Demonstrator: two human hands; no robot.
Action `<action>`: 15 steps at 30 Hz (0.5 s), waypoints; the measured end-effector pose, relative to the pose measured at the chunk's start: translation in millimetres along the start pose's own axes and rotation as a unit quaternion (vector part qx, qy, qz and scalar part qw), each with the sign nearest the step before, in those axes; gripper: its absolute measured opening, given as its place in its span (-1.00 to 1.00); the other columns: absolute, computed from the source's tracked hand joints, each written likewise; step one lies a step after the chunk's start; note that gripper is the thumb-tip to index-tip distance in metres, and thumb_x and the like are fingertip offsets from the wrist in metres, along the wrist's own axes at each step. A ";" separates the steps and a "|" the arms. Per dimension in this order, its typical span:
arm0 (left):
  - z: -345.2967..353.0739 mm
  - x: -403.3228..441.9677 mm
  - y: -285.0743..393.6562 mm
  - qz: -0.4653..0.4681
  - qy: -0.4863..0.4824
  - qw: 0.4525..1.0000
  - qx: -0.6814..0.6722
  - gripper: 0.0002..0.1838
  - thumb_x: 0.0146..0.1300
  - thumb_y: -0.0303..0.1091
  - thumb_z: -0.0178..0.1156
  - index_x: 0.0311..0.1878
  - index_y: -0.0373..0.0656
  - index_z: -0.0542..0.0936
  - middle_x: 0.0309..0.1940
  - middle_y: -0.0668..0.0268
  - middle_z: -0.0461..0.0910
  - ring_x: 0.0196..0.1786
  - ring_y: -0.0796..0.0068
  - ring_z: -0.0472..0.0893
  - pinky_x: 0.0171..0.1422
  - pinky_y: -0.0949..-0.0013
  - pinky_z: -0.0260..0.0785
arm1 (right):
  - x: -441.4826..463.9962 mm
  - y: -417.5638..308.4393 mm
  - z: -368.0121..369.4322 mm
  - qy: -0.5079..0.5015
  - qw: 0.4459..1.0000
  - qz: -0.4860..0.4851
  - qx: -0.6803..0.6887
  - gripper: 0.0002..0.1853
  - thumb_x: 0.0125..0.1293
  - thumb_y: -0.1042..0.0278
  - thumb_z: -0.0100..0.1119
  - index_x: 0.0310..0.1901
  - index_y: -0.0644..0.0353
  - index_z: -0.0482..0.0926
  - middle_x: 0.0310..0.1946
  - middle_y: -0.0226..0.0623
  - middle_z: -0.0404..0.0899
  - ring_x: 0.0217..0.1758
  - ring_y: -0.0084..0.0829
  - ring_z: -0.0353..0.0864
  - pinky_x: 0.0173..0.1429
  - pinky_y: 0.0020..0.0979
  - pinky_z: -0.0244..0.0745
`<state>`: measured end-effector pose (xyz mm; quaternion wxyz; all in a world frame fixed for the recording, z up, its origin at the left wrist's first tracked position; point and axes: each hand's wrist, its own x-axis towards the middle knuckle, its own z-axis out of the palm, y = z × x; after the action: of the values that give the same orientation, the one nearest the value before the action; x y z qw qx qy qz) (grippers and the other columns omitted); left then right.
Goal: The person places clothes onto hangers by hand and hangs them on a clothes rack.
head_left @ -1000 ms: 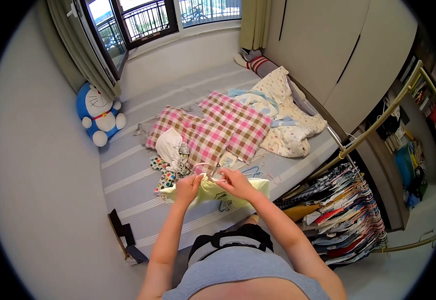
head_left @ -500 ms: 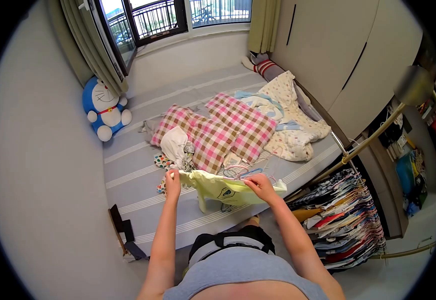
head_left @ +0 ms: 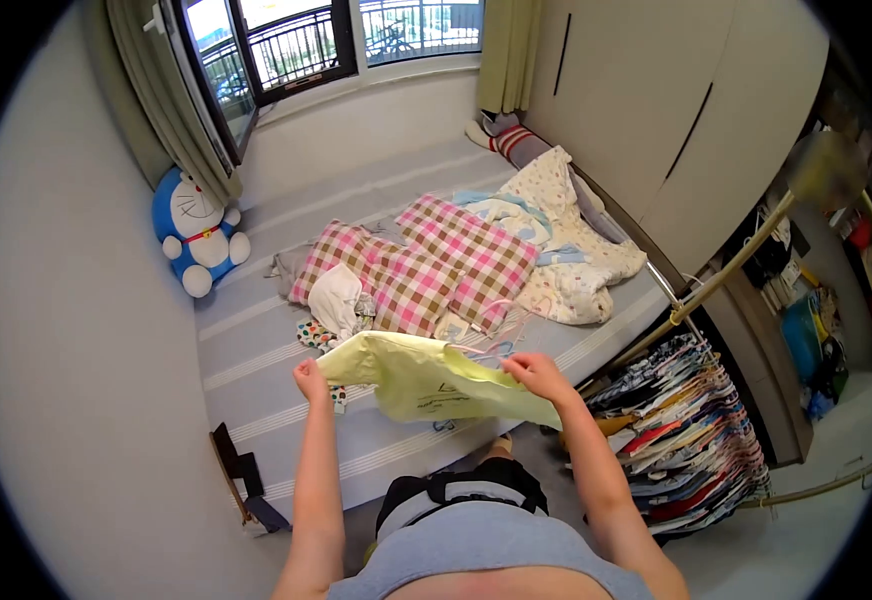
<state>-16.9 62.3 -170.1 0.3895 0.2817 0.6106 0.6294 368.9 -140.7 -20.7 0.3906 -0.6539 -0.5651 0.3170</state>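
A pale yellow-green shirt with a dark print hangs stretched between my hands, above the near part of the bed. My left hand is closed on the cloth at its left end. With its fingers pinched, my right hand grips the shirt's upper right edge. Pink and blue clothes hangers show just behind the shirt, partly covered by it. A white garment and a dotted cloth lie crumpled on the bed beyond my left hand.
Pink-and-brown checked bedding and a cream patterned quilt lie on the striped bed. A blue plush toy sits by the wall. Right of me, a rack of hanging clothes stands close, with a gold-coloured rail. A dark object stands at the near-left bed corner.
My left hand has moved left and slightly down, spreading the shirt wider. The shirt's print is now more folded and tilted. The view has shifted slightly.
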 end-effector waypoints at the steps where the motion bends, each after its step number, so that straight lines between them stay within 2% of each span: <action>1: 3.4 -0.5 -7.3 -0.017 -0.020 0.992 0.120 -0.69 0.20 -0.35 0.14 -0.07 -0.25 0.31 -0.22 0.26 0.48 -0.20 0.51 0.47 -0.06 0.47 0.32 | 1.7 -5.2 -0.6 -0.037 0.998 0.022 -0.054 -0.74 0.24 0.23 0.09 -0.39 0.27 0.59 -0.59 -0.36 0.53 -0.51 -0.62 0.43 -0.40 -0.51 0.30; 2: 4.5 -4.0 -14.8 -0.021 -0.047 0.992 0.111 -0.68 0.19 -0.36 0.14 -0.06 -0.25 0.31 -0.21 0.26 0.48 -0.19 0.51 0.47 -0.06 0.46 0.32 | 3.4 -9.8 -1.7 -0.072 0.991 0.042 -0.107 -0.74 0.25 0.23 0.08 -0.40 0.28 0.59 -0.60 -0.34 0.53 -0.52 -0.59 0.44 -0.41 -0.48 0.30; 4: 21.1 -27.8 -8.2 -0.026 -0.102 0.991 0.080 -0.67 0.17 -0.39 0.15 -0.04 -0.25 0.32 -0.21 0.26 0.48 -0.18 0.51 0.47 -0.06 0.46 0.32 | 1.3 -17.5 -5.0 0.056 0.997 0.038 -0.029 -0.71 0.25 0.21 0.07 -0.45 0.28 0.57 -0.62 -0.39 0.52 -0.55 -0.60 0.42 -0.43 -0.49 0.29; 5: 26.8 -17.2 -34.2 0.020 -0.109 0.990 0.085 -0.69 0.15 -0.45 0.12 -0.04 -0.25 0.34 -0.22 0.28 0.47 -0.18 0.53 0.47 -0.08 0.48 0.31 | 0.1 -18.4 -7.6 0.119 0.992 0.036 0.011 -0.69 0.25 0.20 0.06 -0.47 0.29 0.56 -0.63 -0.42 0.51 -0.57 -0.60 0.41 -0.44 -0.49 0.28; 8: 51.8 -60.0 -6.1 -0.064 -0.184 0.976 0.096 -0.69 0.14 -0.47 0.10 -0.04 -0.26 0.35 -0.23 0.28 0.47 -0.18 0.51 0.47 -0.06 0.48 0.32 | -3.7 13.0 -24.9 0.119 0.979 0.101 0.130 -0.71 0.26 0.21 0.06 -0.48 0.27 0.56 -0.67 -0.47 0.45 -0.60 -0.65 0.35 -0.48 -0.54 0.23; 9: 64.7 -69.8 -7.6 -0.040 -0.197 0.975 0.093 -0.70 0.13 -0.48 0.10 -0.05 -0.26 0.36 -0.24 0.28 0.47 -0.16 0.50 0.48 -0.02 0.47 0.32 | -10.3 15.0 -30.4 0.127 0.972 0.095 0.171 -0.73 0.27 0.23 0.06 -0.44 0.27 0.56 -0.69 -0.52 0.39 -0.61 -0.70 0.30 -0.49 -0.60 0.19; 12: 105.4 -102.3 -11.5 -0.007 -0.274 0.958 0.088 -0.71 0.12 -0.50 0.09 -0.05 -0.27 0.38 -0.24 0.28 0.47 -0.16 0.50 0.48 0.00 0.47 0.32 | -39.6 5.8 -43.0 0.210 0.958 0.122 0.155 -0.75 0.28 0.27 0.04 -0.40 0.29 0.55 -0.69 -0.53 0.37 -0.63 -0.71 0.27 -0.51 -0.61 0.15; 15: 153.2 -147.9 -24.2 -0.049 -0.387 0.918 0.067 -0.73 0.11 -0.53 0.08 -0.08 -0.28 0.41 -0.23 0.29 0.48 -0.15 0.53 0.48 0.00 0.49 0.32 | -71.0 11.3 -59.6 0.277 0.906 0.129 0.294 -0.78 0.30 0.34 -0.03 -0.34 0.31 0.54 -0.65 -0.51 0.39 -0.56 -0.71 0.30 -0.45 -0.63 0.16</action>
<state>193.4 21.9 -161.5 0.6057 0.4989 0.4660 0.4087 414.1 -220.5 -3.0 0.6617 -0.6382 -0.2261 0.3220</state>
